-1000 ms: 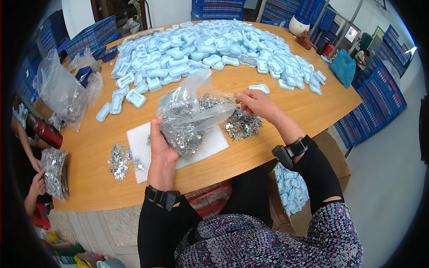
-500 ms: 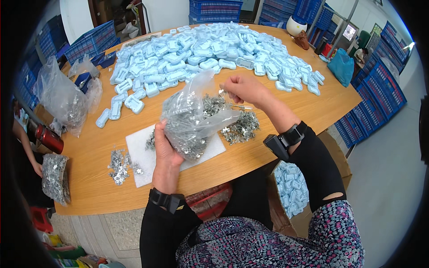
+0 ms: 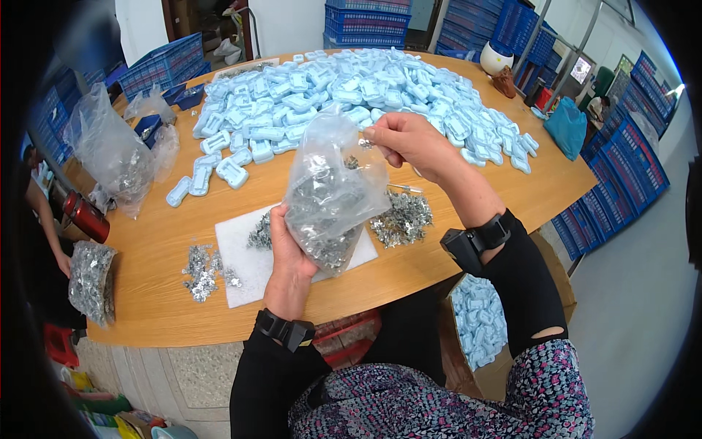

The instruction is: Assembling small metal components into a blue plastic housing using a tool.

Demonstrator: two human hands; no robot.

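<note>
My left hand (image 3: 294, 252) grips a clear plastic bag (image 3: 311, 154) from its lower left side. Small silvery metal parts (image 3: 329, 245) fill the lower portion of the bag, which is tilted over a white foam sheet (image 3: 245, 282). Beside the bag's upper right, my right hand (image 3: 409, 143) is closed in a pinch, with a small metal part (image 3: 364, 144) showing at the fingertips. A pile of loose metal parts (image 3: 402, 218) lies right of the bag, another (image 3: 260, 233) on the sheet, partly hidden, and a third (image 3: 201, 272) to the left.
Pale blue plastic cases (image 3: 351, 91) form a heap across the far table (image 3: 157, 293). At left, another person's hand (image 3: 64, 263) touches a bag of metal parts (image 3: 93, 282). More blue cases fill a cardboard box (image 3: 457, 366) below the table edge. A thin tool (image 3: 406, 188) lies near the right pile.
The bag is now more upright, and its top no longer flops to the right. My right hand remains pinched near the bag's opening. The whole view has shifted slightly.
</note>
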